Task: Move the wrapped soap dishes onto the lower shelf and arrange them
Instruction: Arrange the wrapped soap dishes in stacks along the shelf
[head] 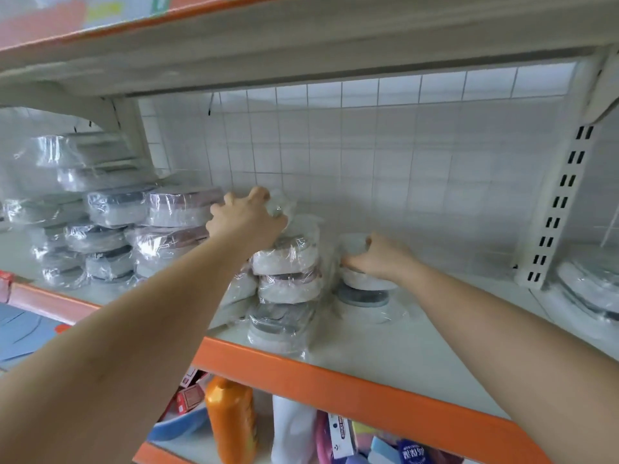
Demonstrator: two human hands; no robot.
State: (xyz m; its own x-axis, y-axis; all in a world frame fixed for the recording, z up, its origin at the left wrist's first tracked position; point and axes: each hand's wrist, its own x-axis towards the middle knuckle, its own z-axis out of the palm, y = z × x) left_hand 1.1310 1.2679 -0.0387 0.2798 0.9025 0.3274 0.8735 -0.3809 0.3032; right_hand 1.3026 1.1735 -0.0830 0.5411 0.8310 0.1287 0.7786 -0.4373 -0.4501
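Two hands work the shelf (385, 356): left hand (246, 219) grips the topmost wrapped dish (279, 204) on the middle stack (288, 279), right hand (376, 257) grips a shorter stack's dish (363, 283) (arranging step; next, square both).

left hand (246, 220) gripped a wrapped soap dish (279, 204) atop the middle stack (286, 283); right hand (378, 257) held another (363, 279) just right.

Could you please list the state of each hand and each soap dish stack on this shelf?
left hand: gripping the top wrapped dish of the middle stack
right hand: holding the upper dish of the right stack
left stacks: wrapped, untouched
orange bottle: upright, below the shelf
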